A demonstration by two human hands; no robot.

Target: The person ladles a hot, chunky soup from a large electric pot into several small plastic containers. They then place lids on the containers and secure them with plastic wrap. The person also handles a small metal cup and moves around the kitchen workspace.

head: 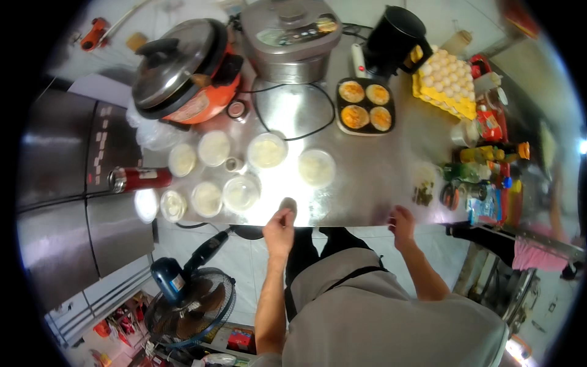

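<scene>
My left hand (280,227) is at the front edge of the steel table (362,192), fingers closed around or against a small greyish round item (289,205) that I cannot identify. My right hand (402,225) hovers at the same edge, fingers loosely curled; whether it holds anything is unclear. Round clear tubs with pale contents, such as one tub (316,168) and another tub (241,194), stand ahead and to the left. A four-cup pan (365,106) with egg-like food in each cup sits farther back.
An orange electric pot (188,73), a grey cooker (291,41) and a black jug (396,39) line the back. Egg trays (445,82) and bottles (477,153) stand right. A red flask (142,179) lies left; a fan (190,307) stands below. A black cord (298,138) loops on the table.
</scene>
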